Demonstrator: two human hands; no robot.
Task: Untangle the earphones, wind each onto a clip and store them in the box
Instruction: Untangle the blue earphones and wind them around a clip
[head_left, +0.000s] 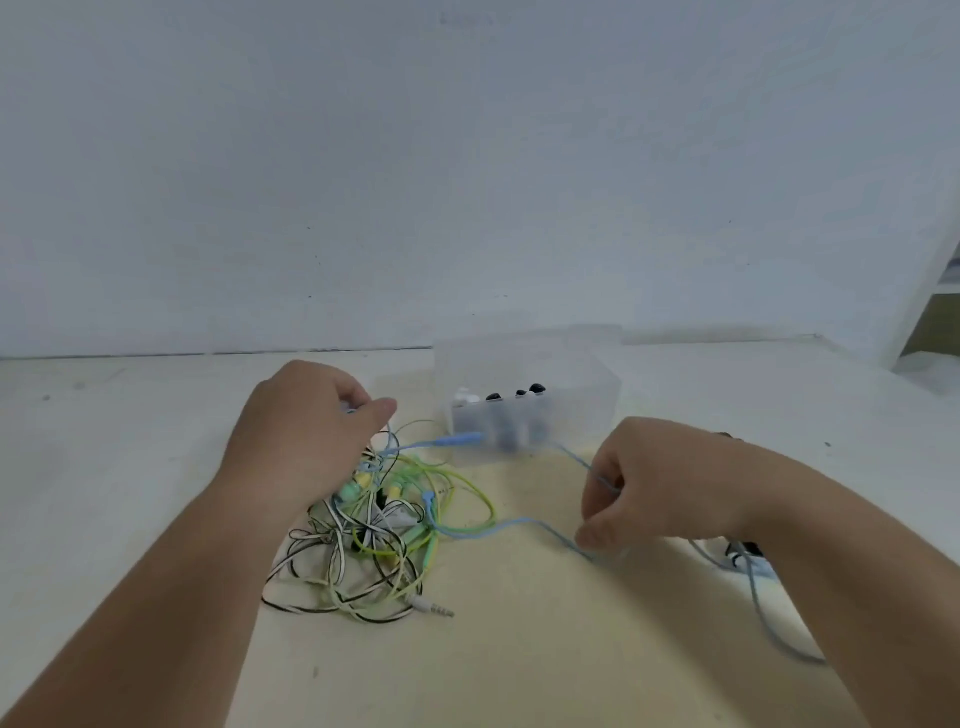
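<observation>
- The grip of the right hand is narrow: thumb and curled fingers pinch the blue cable just above the worktop, with one strand running back toward the box and another toward the tangle.
- The left hand sits over the far edge of the tangle with its fingers curled. From where I stand it looks to be pinching another stretch of the same blue cable against the thumb.
- The tangle of green, yellow and black-and-white striped leads lies between the hands, nearer the left, with a bare jack plug poking out at its near side.
- The translucent box stands behind it, with small black and white pieces inside that I take to be clips.
- I'd judge the step to be freeing the blue earphone first.
- To do that well, hold the heap down with the left hand and draw the blue strand sideways with the right, slowly.
- Feed a loose end back through each loop rather than tugging, since a hard pull would likely cinch the knots or drag the whole heap along.
- A small dark thing shows under the right wrist, but I can't tell what it is.
</observation>
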